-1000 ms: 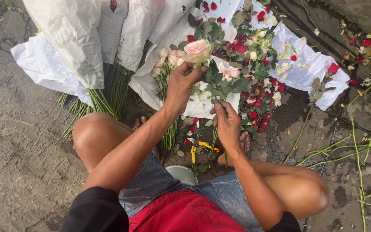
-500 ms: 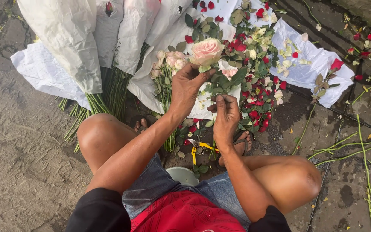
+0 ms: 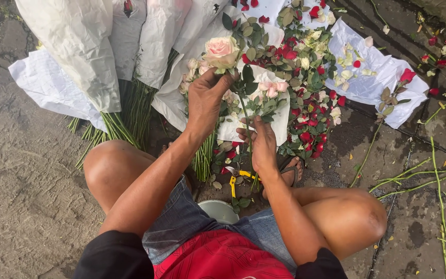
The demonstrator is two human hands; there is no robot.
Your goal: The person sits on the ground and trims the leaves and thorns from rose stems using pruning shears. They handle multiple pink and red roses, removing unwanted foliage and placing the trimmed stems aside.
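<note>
My left hand (image 3: 205, 101) grips a pale pink rose (image 3: 221, 50) just below its bloom and holds it upright. My right hand (image 3: 262, 147) is closed around the lower part of the same green stem (image 3: 243, 111), among its leaves. Both hands hover over a bunch of pale roses (image 3: 194, 72) lying on white paper (image 3: 280, 121). A yellow-handled cutter (image 3: 235, 181) lies on the ground under my right hand, between my knees.
Paper-wrapped flower bundles (image 3: 78, 51) with green stems lie at the upper left. A heap of red petals and leaves (image 3: 311, 113) sits to the right on white paper. Stripped stems (image 3: 434, 170) litter the wet pavement at right. A pale bowl (image 3: 220, 209) sits between my legs.
The rose has been lifted higher and turned upright. My right hand has slid down the stem toward me.
</note>
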